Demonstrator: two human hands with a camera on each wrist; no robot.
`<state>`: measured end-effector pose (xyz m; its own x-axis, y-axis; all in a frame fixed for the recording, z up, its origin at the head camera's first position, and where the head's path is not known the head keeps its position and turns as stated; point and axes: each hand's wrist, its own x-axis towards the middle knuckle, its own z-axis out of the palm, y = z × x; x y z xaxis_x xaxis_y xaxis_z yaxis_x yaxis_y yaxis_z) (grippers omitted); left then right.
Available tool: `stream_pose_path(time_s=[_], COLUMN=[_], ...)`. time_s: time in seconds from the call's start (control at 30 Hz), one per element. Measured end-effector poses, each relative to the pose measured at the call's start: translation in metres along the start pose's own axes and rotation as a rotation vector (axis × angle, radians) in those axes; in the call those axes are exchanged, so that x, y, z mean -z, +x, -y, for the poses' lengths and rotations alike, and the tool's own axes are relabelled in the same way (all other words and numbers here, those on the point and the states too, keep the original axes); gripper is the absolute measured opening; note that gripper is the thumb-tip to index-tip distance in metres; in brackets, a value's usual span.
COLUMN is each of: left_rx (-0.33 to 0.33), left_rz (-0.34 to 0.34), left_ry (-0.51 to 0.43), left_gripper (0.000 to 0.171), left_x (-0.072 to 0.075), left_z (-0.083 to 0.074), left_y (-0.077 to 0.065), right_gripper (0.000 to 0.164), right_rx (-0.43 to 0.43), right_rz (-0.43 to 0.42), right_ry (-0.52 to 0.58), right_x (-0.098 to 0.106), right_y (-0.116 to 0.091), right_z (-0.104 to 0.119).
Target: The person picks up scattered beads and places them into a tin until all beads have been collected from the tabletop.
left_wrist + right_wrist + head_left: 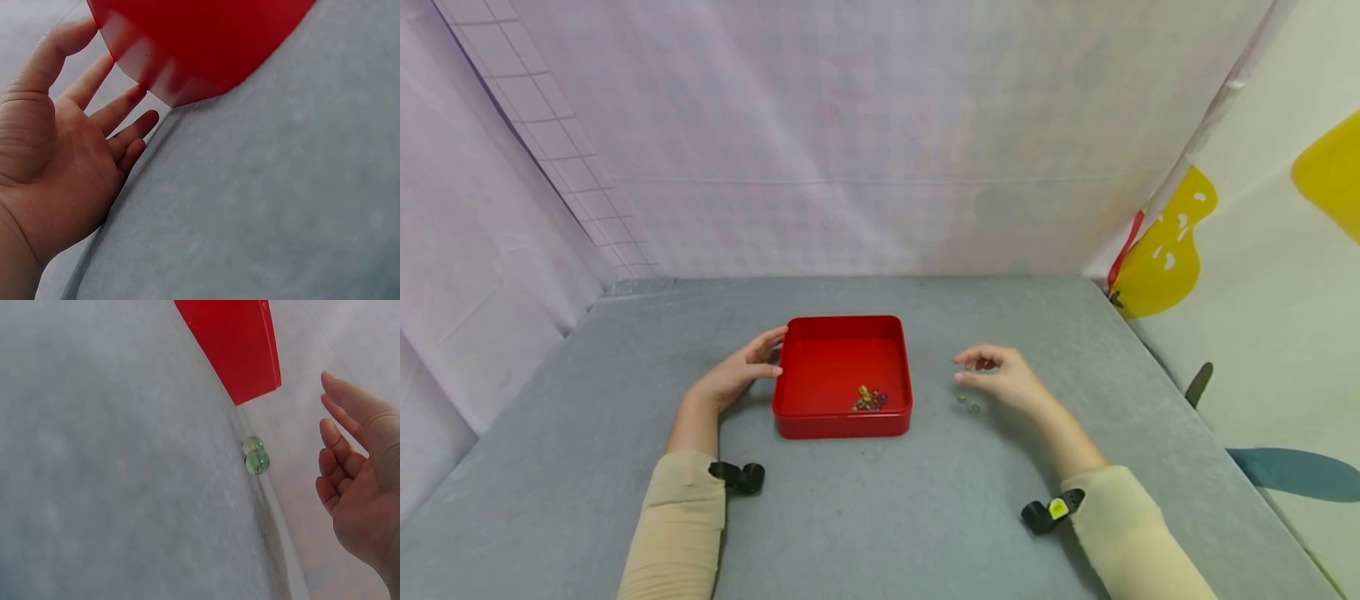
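A red square box (pixel 842 427) with low walls sits on the table. Inside, near its front right corner, lies a cluster of small yellow, blue and other coloured marbles (pixel 867 400). My left hand (pixel 733 375) rests against the box's left side, thumb at the rim and fingers spread along the wall. My right hand (pixel 1003 379) hovers right of the box, fingers loosely bent, nothing visible between thumb and fingertips. Close below it on the table are clear greenish glass marbles (pixel 973 408); the right wrist view shows two such marbles (pixel 257 461) close together.
The grey cloth-covered table (pixel 850 533) runs back to a pale hanging curtain (pixel 865 150). At the right hangs a white sheet with yellow and teal shapes (pixel 1292 475). Each sleeve cuff carries a black wrist camera (pixel 748 478).
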<state>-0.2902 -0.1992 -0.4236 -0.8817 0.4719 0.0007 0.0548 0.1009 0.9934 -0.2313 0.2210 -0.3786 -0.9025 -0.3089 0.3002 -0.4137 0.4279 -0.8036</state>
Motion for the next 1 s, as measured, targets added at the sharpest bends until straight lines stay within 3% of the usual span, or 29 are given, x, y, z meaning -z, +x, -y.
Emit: stream_pose_path(time_s=[0.23, 0.43, 0.77, 1.0], left_rx=[-0.002, -0.007, -0.025, -0.028], left_rz=[0.003, 0.005, 0.032, 0.035], left_ry=[-0.006, -0.012, -0.012, -0.005], left_gripper=[0.069, 0.069, 0.070, 0.069], left_x=[0.001, 0.001, 0.004, 0.004], left_z=[0.000, 0.002, 0.005, 0.004], left_y=[0.000, 0.001, 0.003, 0.002], right_gripper=[0.024, 0.023, 0.023, 0.026], right_rx=[-0.002, -0.003, -0.060, 0.013], right_rz=[-0.012, 0.022, 0.205, 0.239], right_ry=[-0.035, -0.041, -0.008, 0.019], right_x=[0.006, 0.012, 0.020, 0.024], right_y=[0.002, -0.001, -0.011, -0.014], right_z=[-0.037, -0.042, -0.051, -0.059])
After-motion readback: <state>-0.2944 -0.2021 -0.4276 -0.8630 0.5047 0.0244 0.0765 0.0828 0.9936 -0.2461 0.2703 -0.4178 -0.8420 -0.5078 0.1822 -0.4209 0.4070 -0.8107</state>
